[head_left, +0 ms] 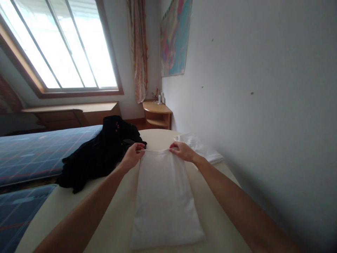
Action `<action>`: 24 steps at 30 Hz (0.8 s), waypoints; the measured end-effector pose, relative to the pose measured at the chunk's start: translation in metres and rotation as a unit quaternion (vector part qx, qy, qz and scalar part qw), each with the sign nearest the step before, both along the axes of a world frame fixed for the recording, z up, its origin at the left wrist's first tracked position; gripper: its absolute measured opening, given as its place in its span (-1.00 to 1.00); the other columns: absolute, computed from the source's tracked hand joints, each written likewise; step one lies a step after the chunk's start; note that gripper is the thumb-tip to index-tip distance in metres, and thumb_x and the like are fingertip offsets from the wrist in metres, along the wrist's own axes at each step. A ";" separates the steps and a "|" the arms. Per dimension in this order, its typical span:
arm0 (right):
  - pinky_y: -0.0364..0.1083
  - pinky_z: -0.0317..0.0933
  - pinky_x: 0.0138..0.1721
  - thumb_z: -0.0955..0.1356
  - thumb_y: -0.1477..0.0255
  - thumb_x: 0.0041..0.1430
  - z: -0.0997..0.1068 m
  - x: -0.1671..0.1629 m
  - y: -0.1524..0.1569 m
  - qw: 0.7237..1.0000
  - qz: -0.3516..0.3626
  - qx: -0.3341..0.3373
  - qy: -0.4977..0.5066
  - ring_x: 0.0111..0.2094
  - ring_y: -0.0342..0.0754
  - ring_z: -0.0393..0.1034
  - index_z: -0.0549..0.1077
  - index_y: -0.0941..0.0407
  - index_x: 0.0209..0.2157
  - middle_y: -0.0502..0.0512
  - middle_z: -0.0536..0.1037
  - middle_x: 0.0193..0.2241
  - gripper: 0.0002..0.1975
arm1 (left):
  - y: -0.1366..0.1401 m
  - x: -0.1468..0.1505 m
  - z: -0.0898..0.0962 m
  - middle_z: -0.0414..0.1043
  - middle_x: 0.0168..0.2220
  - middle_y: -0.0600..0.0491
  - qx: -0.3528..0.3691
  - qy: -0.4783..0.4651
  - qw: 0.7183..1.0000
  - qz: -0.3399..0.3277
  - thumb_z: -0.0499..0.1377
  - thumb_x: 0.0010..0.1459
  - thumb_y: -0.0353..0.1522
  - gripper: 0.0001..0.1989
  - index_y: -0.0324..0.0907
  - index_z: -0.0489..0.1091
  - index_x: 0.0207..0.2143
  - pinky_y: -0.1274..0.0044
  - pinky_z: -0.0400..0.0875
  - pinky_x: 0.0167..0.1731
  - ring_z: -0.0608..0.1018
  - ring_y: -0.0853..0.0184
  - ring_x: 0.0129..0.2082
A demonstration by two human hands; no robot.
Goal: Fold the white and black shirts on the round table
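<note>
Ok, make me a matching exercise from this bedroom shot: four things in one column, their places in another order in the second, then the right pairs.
Things:
1. white garment
2. black clothes
3. folded white pile
4. left hand

Places:
A. heaped on the cream surface, left of the hands
B. gripping the far left corner of the white garment
C. lying flat between the two forearms
D. beyond the right hand, near the wall

Pairs: 1-C, 2-A, 3-D, 4-B
</note>
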State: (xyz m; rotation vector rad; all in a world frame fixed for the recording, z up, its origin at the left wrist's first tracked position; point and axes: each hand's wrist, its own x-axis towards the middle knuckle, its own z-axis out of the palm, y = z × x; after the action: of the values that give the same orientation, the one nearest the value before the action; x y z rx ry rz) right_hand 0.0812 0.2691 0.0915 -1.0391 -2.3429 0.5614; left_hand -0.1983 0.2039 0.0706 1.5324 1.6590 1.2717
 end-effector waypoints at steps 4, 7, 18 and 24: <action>-0.14 0.27 -0.18 0.36 0.38 0.24 -0.011 -0.004 0.006 0.998 -0.024 -0.038 -0.036 -0.22 -0.06 0.49 0.52 0.18 -0.12 0.15 0.61 -0.20 -0.78 | 0.005 0.001 -0.010 0.50 -0.21 -0.04 -0.008 0.023 0.999 0.023 0.22 -0.03 -0.46 -0.69 -0.24 0.39 -0.17 0.55 0.45 -0.38 0.55 0.34 -0.35; -0.15 0.28 -0.16 0.37 0.46 0.21 -0.025 -0.006 0.005 0.996 -0.029 -0.056 -0.069 -0.19 -0.05 0.49 0.51 0.18 -0.08 0.18 0.60 -0.16 -0.76 | 0.003 0.003 -0.023 0.53 -0.18 -0.06 -0.025 0.053 0.998 0.025 0.20 -0.06 -0.52 -0.69 -0.25 0.40 -0.18 0.54 0.47 -0.39 0.56 0.35 -0.40; 0.02 -0.02 0.25 0.24 0.41 0.32 -0.031 -0.035 -0.042 0.988 -0.092 0.066 -0.101 0.19 0.03 0.21 0.41 0.12 0.11 0.23 0.39 0.17 -0.64 | -0.039 0.048 -0.026 0.23 0.28 -0.10 0.074 0.279 0.955 -0.068 0.09 0.23 -0.39 -0.59 -0.15 0.34 0.13 0.31 0.09 0.29 0.26 0.14 0.29; 0.19 -0.33 0.34 0.09 0.06 0.39 -0.049 -0.036 -0.060 0.981 -0.054 -0.005 -0.188 0.40 0.14 -0.21 0.12 0.05 0.35 0.19 0.04 0.39 -0.38 | -0.043 0.060 -0.046 0.01 0.40 -0.11 -0.029 0.405 0.908 -0.100 -0.08 0.38 -0.21 -0.49 -0.10 0.13 0.33 0.13 -0.05 0.30 0.02 0.03 0.40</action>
State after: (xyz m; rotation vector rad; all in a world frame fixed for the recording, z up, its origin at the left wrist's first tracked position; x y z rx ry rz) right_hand 0.0447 0.2095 0.0421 -1.3666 -2.5833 0.3587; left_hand -0.1388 0.1608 0.0246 2.3051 1.8958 0.4650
